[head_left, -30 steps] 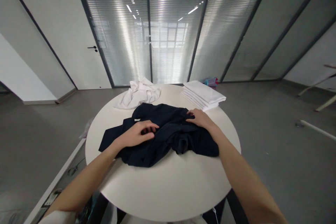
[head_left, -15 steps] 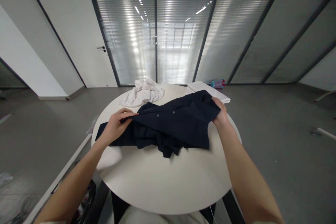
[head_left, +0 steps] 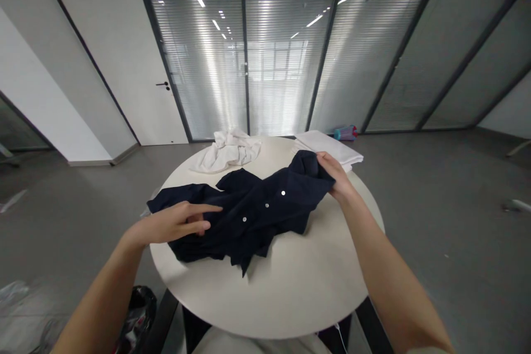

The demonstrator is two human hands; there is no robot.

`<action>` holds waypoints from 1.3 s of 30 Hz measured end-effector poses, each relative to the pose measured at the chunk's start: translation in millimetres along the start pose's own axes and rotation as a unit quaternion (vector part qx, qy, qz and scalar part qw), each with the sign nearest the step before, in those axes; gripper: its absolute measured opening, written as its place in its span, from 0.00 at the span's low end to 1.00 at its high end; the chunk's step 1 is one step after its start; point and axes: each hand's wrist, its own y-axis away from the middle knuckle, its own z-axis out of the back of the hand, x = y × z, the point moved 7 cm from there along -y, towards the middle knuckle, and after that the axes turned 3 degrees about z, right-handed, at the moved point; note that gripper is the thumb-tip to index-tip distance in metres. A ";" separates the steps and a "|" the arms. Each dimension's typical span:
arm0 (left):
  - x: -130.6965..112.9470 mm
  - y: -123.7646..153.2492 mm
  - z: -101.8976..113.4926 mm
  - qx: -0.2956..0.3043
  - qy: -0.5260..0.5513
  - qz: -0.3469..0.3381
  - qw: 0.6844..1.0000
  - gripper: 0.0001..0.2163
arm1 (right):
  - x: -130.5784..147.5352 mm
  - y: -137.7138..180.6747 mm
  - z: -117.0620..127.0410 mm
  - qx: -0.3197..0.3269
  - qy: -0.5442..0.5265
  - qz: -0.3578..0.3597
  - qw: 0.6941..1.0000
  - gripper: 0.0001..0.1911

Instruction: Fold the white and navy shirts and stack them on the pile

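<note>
A dark navy shirt (head_left: 257,207) with several pale buttons lies rumpled across the round white table (head_left: 290,287). At its right end, the collar part is lifted a little, and my right hand (head_left: 337,177) grips the cloth there. My left hand (head_left: 178,220) is over the left half of the shirt, its index finger stretched toward the row of buttons and the fingers apart. No cloth is pinched in it. Whether the left fingertips touch the fabric I cannot tell.
A crumpled white cloth (head_left: 228,150) lies at the table's far left, and a folded white cloth (head_left: 329,148) at its far right. A blue-and-red object (head_left: 345,133) is on the floor beyond. A black-bagged bin (head_left: 139,310) stands at the lower left.
My left hand has let go of the shirt's edge and moved down. The shirt has dropped flatter, its buttons now facing up more, while my right hand has shifted slightly left with the collar end.
</note>
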 end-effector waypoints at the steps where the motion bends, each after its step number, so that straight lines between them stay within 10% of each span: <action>1: -10.6 -5.2 -2.2 0.049 0.012 -0.018 0.999 0.22 | 5.1 3.3 -7.2 0.025 0.013 -0.005 1.000 0.23; 7: -61.0 -95.6 35.4 -0.081 0.084 -0.149 0.982 0.28 | 48.9 38.0 -53.7 0.159 0.052 -0.025 0.986 0.25; 10: -89.5 -151.2 15.9 -0.008 0.159 -0.190 0.969 0.37 | 67.1 52.3 -69.9 0.189 0.054 -0.025 0.980 0.26; 16: -119.7 -199.6 -33.6 0.118 0.207 -0.194 0.952 0.20 | 72.3 53.1 -34.2 0.082 0.127 -0.005 0.989 0.25; 20: -95.5 -199.2 -11.8 -0.005 0.193 -0.168 0.967 0.17 | 41.5 56.5 34.0 -0.051 0.174 -0.004 0.983 0.30; 23: -75.2 -188.1 16.5 -0.130 0.203 -0.143 0.960 0.17 | -1.0 68.7 54.9 -0.026 0.167 -0.104 0.980 0.42; 30: -57.9 -158.3 48.2 -0.225 0.231 -0.145 0.935 0.16 | -53.5 98.7 -22.4 0.272 0.244 -0.224 0.904 0.29; 35: -15.8 -125.5 75.9 -0.318 0.180 -0.100 0.925 0.13 | -56.9 58.6 -38.8 0.167 0.209 -0.212 0.940 0.16; 39: 35.4 -83.3 85.4 -0.429 0.054 0.025 0.901 0.06 | -40.4 25.2 -41.0 0.054 0.234 -0.063 0.969 0.10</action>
